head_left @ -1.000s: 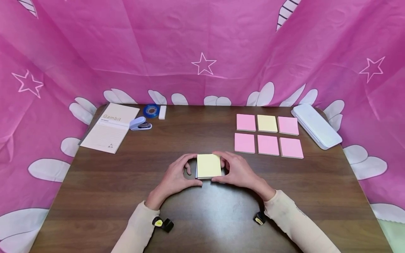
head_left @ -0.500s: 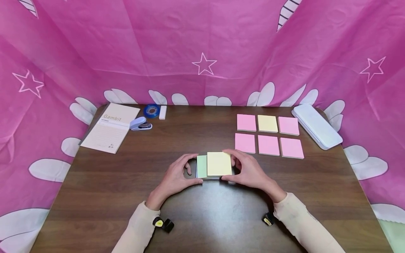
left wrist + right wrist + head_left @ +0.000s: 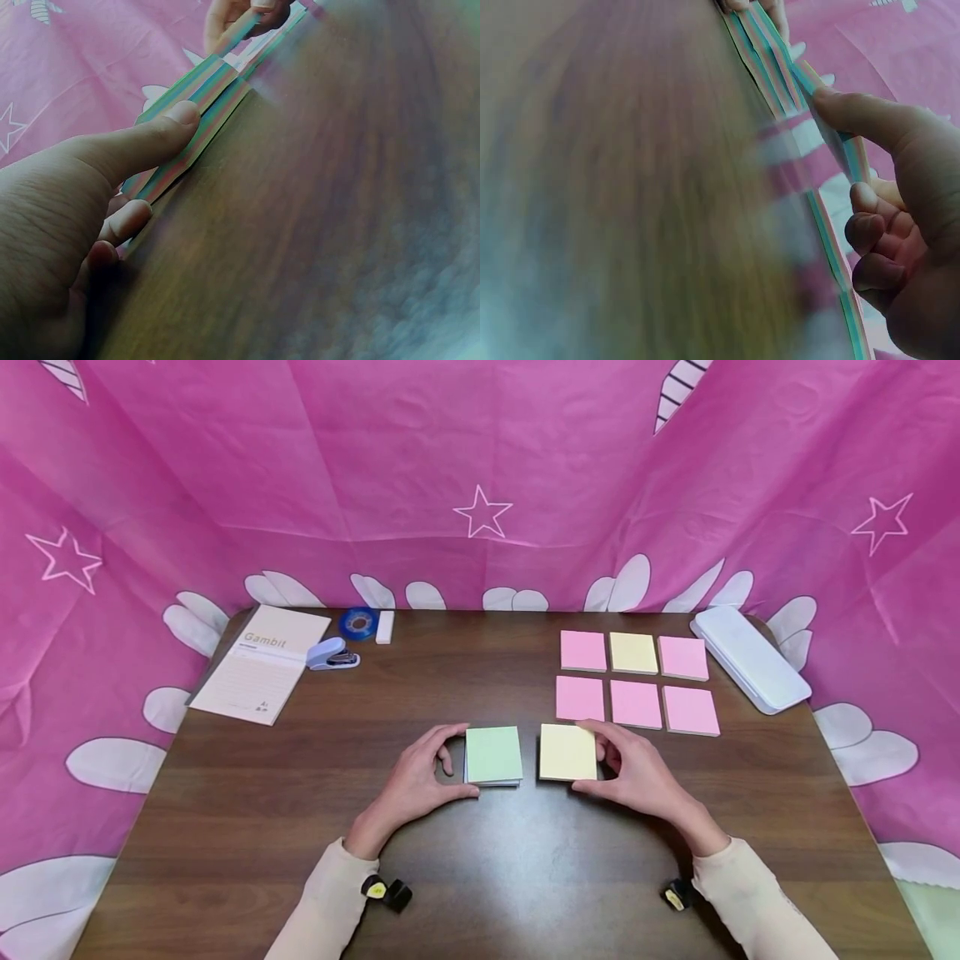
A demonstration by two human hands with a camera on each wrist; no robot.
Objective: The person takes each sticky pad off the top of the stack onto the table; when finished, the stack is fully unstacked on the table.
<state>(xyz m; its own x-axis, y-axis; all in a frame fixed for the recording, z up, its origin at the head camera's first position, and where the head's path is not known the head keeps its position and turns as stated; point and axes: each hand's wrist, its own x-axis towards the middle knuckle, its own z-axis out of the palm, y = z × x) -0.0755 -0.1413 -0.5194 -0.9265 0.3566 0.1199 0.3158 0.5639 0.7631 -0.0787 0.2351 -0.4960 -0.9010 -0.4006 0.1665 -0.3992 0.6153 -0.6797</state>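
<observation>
My left hand [image 3: 416, 777] grips a stack of sticky note pads [image 3: 492, 756] by its left side, thumb at the near edge and a finger at the far edge. A green pad tops the stack, and the striped edges of the pads [image 3: 206, 112] show in the left wrist view. Just right of the stack, my right hand [image 3: 637, 772] pinches a yellow sticky note pad [image 3: 567, 752] between thumb and fingers. In the right wrist view this pad [image 3: 851, 154] is lifted off the table, a gap showing beneath it.
Beyond my right hand lie two rows of sticky note pads, several pink [image 3: 636, 704] and one yellow [image 3: 633, 652]. A white case [image 3: 752, 658] sits at the back right. At the back left are a notebook [image 3: 258, 664], stapler [image 3: 332, 654], blue tape roll [image 3: 359, 622] and white block [image 3: 385, 627].
My right hand has drawn the yellow pad off the top of the stack and moved it right, uncovering the green pad. The left hand has stayed in place on the stack.
</observation>
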